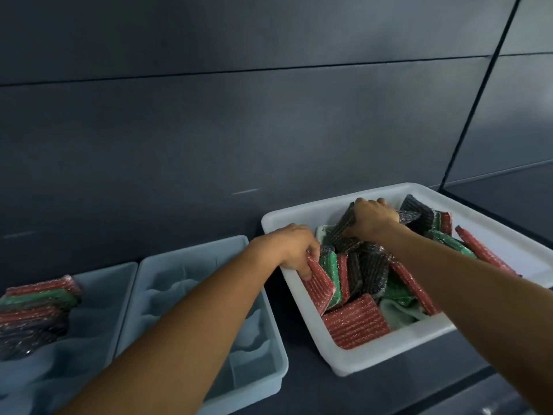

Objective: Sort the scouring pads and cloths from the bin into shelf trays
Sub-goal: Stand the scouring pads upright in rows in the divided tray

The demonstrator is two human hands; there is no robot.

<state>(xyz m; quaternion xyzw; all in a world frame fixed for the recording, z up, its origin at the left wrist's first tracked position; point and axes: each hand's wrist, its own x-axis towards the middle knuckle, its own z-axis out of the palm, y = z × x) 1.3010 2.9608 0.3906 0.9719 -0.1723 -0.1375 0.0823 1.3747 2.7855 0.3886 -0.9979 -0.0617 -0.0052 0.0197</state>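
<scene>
A white bin on the right of the shelf holds several red, green and black glittery scouring pads and a pale cloth. My left hand reaches over the bin's left wall and grips a bunch of upright pads, a red pad outermost. My right hand is deeper in the bin, closed on a black pad lifted at a tilt. Two pale blue trays stand to the left: the nearer tray holds no pads, the far-left tray holds a stack of pads.
A dark grey back wall runs behind the shelf. A dark vertical divider rises at the right. The shelf's front edge runs below the white bin.
</scene>
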